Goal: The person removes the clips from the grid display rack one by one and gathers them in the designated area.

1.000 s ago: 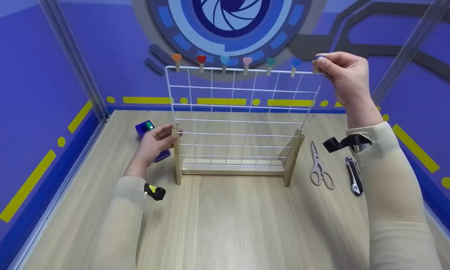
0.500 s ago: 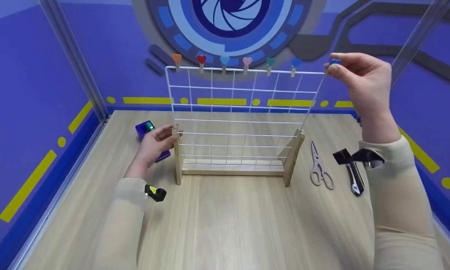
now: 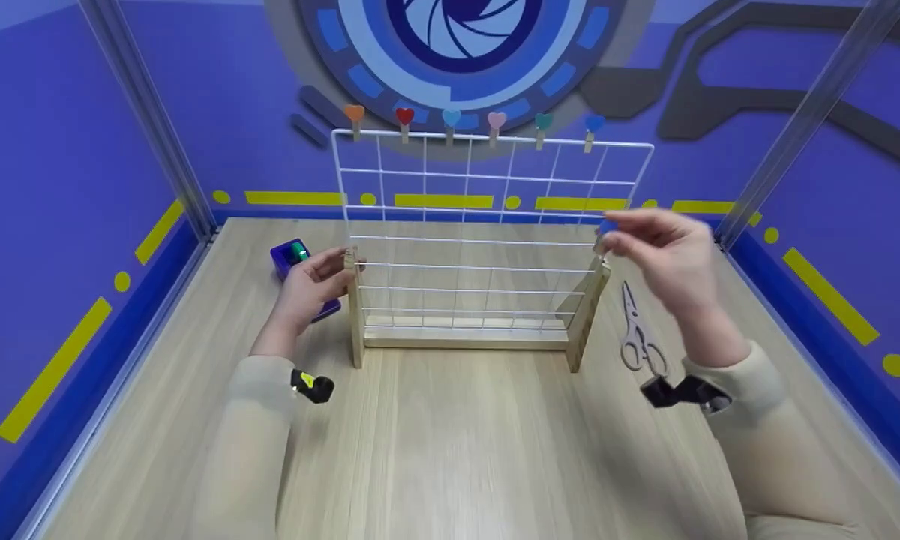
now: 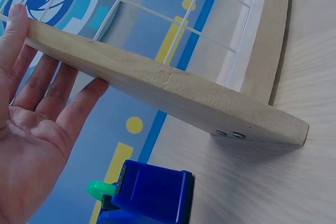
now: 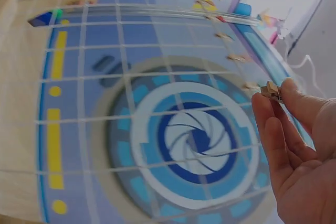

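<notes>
A white wire grid point(image 3: 495, 140) stands in a wooden stand point(image 3: 465, 343). Along its top rail sits a row of several wooden clothespins with coloured hearts, from an orange one point(image 3: 355, 115) at the left to a blue one point(image 3: 593, 126) at the right. My left hand point(image 3: 304, 292) holds the top of the stand's left upright point(image 4: 168, 85), thumb on one side, fingers on the other. Between thumb and forefinger, my right hand point(image 3: 675, 259) pinches another small wooden clothespin point(image 5: 272, 91) with a blue heart, in front of the grid's right edge just above the right upright.
Scissors point(image 3: 635, 330) lie on the table right of the stand. Behind my left hand is a dark blue object point(image 4: 152, 192) with a green ring, resembling a tape dispenser. Blue patterned walls point(image 3: 832, 187) enclose the table at the back and sides.
My right hand first drew back rightward from the grid's top right corner with the blue-heart clothespin, then came down and left along the grid's right side. My left hand stays on the upright.
</notes>
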### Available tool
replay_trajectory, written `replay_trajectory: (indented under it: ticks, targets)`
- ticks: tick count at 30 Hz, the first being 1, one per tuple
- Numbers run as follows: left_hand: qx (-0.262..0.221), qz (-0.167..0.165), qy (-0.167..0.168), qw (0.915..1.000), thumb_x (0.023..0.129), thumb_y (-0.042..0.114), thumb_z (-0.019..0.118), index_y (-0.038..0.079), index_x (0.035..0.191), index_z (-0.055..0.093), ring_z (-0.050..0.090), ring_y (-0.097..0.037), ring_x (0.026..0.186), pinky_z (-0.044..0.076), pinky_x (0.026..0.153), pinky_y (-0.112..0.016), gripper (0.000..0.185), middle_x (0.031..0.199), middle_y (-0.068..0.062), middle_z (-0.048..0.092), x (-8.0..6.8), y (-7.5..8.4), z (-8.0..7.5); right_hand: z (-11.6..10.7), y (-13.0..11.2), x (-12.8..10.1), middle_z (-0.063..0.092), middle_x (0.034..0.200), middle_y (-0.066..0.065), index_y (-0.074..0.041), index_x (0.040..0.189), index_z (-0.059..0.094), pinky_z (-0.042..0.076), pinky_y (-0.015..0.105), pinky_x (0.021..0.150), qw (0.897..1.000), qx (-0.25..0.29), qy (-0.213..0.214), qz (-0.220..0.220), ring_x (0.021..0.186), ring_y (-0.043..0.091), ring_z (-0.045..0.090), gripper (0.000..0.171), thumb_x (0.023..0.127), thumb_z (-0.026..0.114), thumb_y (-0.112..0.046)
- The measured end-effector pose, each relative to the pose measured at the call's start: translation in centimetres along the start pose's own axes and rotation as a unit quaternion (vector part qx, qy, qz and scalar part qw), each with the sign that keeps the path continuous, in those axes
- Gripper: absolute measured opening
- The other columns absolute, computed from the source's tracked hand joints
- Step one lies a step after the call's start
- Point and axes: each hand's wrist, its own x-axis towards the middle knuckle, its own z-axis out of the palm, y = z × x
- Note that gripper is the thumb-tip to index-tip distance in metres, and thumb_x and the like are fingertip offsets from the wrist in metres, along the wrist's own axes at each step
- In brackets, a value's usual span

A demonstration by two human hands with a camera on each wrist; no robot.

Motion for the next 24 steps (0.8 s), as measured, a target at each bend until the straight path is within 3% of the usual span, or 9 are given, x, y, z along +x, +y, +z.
replay_trajectory:
  ticks: [7,12,24]
  targets:
    - [0.008,-0.001,0.001,1.0,0.101,0.021,0.067,0.008,0.149,0.052,0.068,-0.002,0.113,0.058,0.097,-0.022,0.053,0.144,-0.017,0.062,0.0,-0.1,0.0,2.0,4.4,-3.7,0.08,0.093,-0.002,0.013,0.112,0.07,0.064,0.026,0.074,0.991,-0.053,-0.052,0.11,0.077,0.011,0.075,0.027,0.085,0.074,0.012]
    - [0.007,-0.002,0.004,1.0,0.099,0.024,0.068,0.01,0.149,0.053,0.068,-0.003,0.115,0.058,0.098,-0.022,0.053,0.144,-0.014,0.063,0.0,0.0,0.1,3.4,7.0,-6.0,0.078,0.095,0.0,0.005,0.114,0.073,0.063,0.023,0.075,0.979,-0.111,-0.094,0.143,0.081,0.01,0.074,0.025,0.089,0.076,0.003]
    - [0.023,-0.016,0.007,0.9996,0.1,0.027,0.067,0.012,0.151,0.051,0.067,-0.006,0.118,0.057,0.1,-0.023,0.055,0.145,-0.013,0.063,-0.2,0.0,0.1,6.7,12.8,-10.5,0.077,0.095,0.018,0.006,0.111,0.073,0.064,0.026,0.074,0.956,-0.087,-0.151,0.238,0.078,0.009,0.074,0.024,0.089,0.078,-0.003]
